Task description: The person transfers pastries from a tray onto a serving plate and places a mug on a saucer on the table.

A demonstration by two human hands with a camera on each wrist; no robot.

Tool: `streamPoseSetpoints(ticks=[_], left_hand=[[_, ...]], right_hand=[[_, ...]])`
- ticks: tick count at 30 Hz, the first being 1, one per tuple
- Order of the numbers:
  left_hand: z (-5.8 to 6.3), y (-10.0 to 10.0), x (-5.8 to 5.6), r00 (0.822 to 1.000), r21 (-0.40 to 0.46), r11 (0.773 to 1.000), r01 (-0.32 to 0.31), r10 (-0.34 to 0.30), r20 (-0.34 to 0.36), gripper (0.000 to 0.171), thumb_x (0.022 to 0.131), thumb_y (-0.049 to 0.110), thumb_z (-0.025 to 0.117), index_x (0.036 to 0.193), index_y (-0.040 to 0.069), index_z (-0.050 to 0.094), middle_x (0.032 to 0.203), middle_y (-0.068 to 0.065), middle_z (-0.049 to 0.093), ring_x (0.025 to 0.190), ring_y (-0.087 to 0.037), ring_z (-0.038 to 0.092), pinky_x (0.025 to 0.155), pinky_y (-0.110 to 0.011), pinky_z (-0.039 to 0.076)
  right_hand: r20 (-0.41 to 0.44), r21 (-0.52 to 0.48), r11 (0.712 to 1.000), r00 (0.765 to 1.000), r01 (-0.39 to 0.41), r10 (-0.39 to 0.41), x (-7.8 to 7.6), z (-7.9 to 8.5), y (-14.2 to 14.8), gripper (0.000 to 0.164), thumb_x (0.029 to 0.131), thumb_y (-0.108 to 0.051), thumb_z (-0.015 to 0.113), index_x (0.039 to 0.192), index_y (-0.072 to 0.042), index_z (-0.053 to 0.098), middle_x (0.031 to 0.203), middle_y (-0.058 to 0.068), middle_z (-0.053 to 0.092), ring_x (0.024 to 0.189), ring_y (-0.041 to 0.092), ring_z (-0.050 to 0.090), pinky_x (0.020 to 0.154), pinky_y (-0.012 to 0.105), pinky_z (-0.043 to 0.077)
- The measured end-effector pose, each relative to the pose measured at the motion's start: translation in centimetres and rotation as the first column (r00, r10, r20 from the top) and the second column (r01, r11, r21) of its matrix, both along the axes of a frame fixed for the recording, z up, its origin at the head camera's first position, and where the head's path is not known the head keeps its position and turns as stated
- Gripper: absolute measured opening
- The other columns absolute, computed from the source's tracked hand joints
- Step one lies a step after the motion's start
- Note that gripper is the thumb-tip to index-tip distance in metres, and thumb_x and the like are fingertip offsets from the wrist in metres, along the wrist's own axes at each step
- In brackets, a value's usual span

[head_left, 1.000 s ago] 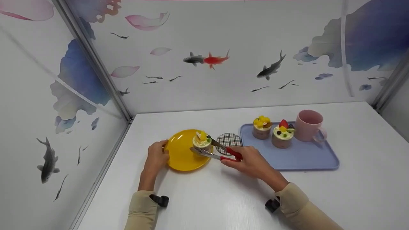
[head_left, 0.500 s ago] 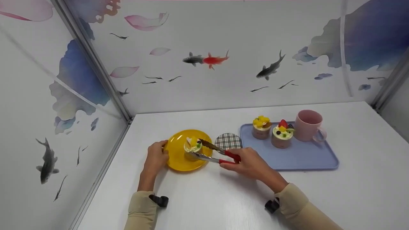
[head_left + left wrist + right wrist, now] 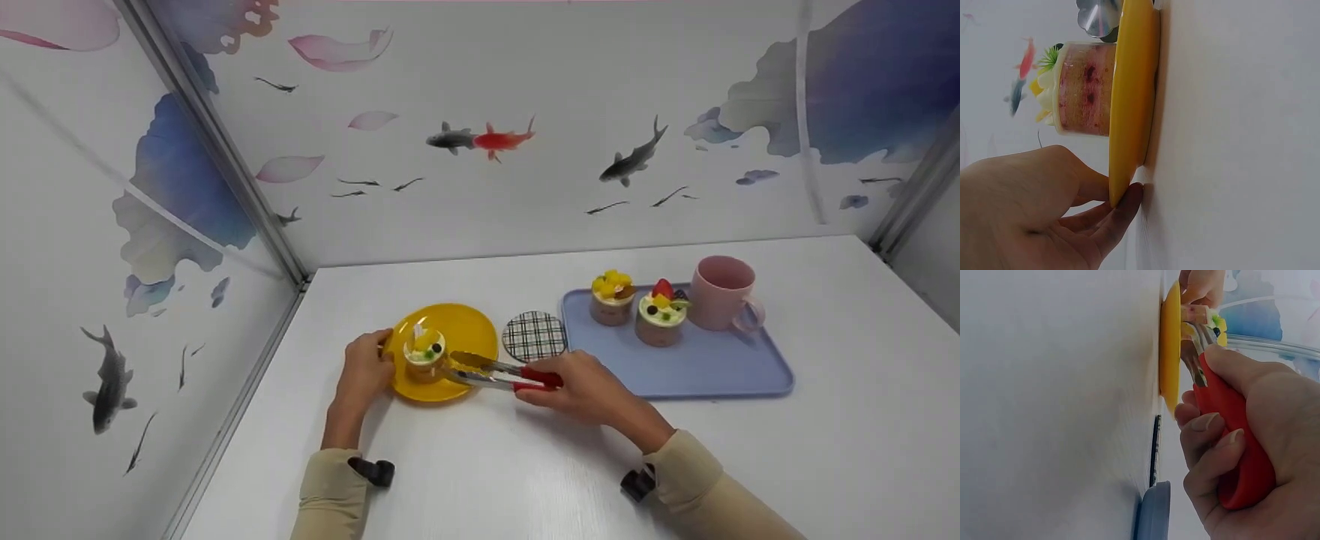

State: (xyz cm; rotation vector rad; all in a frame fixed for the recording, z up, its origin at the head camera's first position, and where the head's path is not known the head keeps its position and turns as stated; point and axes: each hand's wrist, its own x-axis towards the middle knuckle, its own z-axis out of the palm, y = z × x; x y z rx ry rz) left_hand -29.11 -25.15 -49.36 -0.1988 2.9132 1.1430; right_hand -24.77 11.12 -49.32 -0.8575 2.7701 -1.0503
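Note:
My left hand [image 3: 366, 367] pinches the left rim of a yellow plate [image 3: 465, 330], thumb on top and fingers beneath, as the left wrist view shows. On the plate's left half stands a fruit-topped cup cake [image 3: 1086, 90], upright, with pink and brown layers behind a clear wall. My right hand [image 3: 581, 386] grips red-handled metal tongs [image 3: 1235, 433]. The tong tips lie over the plate at the right side of the cake, spread a little apart with nothing between them. In the left wrist view, one scalloped metal tip [image 3: 1098, 18] shows beyond the cake.
A round checked coaster [image 3: 534, 335] lies between the plate and a blue-purple tray [image 3: 712, 375]. Standing on the tray are a mango-topped cup cake [image 3: 612, 300], a strawberry-topped cup cake [image 3: 661, 319] and a pink mug [image 3: 720, 296]. White panels with painted fish border the table's back and left.
The tongs carried the cup cake leftward from the plate's right edge to its left half, then let go and drew back slightly right. My left hand stays on the rim.

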Motion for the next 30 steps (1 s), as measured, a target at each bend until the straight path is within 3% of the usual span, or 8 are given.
streamPoseSetpoints(ticks=[7, 17, 30], left_hand=[[0.0, 0.0, 0.1, 1.0, -0.011, 1.0, -0.004, 0.004, -0.003, 0.054, 0.105, -0.006, 0.057, 0.159, 0.0, 0.051, 0.156, -0.021, 0.058, 0.141, -0.033, 0.058, 0.122, -0.048, 0.051], [-0.1, 0.0, -0.1, 1.0, -0.007, 1.0, 0.003, -0.003, -0.008, 0.055, 0.103, -0.008, 0.058, 0.157, -0.001, 0.052, 0.154, -0.022, 0.06, 0.139, -0.034, 0.06, 0.119, -0.048, 0.054], [-0.1, 0.0, -0.2, 1.0, 0.007, 1.0, -0.007, 0.007, 0.001, 0.056, 0.103, -0.009, 0.059, 0.159, 0.0, 0.051, 0.153, -0.021, 0.06, 0.137, -0.033, 0.06, 0.119, -0.047, 0.054]], right_hand=[[0.032, 0.032, 0.997, 0.997, 0.072, -0.073, -0.1, 0.1, 0.1, 0.047, 0.092, -0.06, 0.08, 0.119, -0.022, 0.08, 0.076, -0.009, 0.06, 0.073, 0.013, 0.055, 0.059, 0.023, 0.04], [0.073, 0.005, 0.987, 0.985, 0.159, -0.159, 0.0, 0.3, 0.4, 0.071, 0.085, -0.069, 0.082, 0.132, -0.016, 0.078, 0.075, -0.004, 0.059, 0.075, 0.016, 0.055, 0.058, 0.024, 0.039], [0.05, -0.062, 0.977, 0.979, 0.203, -0.2, 0.0, 0.5, 1.6, 0.067, 0.088, -0.067, 0.081, 0.132, -0.017, 0.077, 0.076, -0.006, 0.062, 0.071, 0.014, 0.057, 0.053, 0.02, 0.042]])
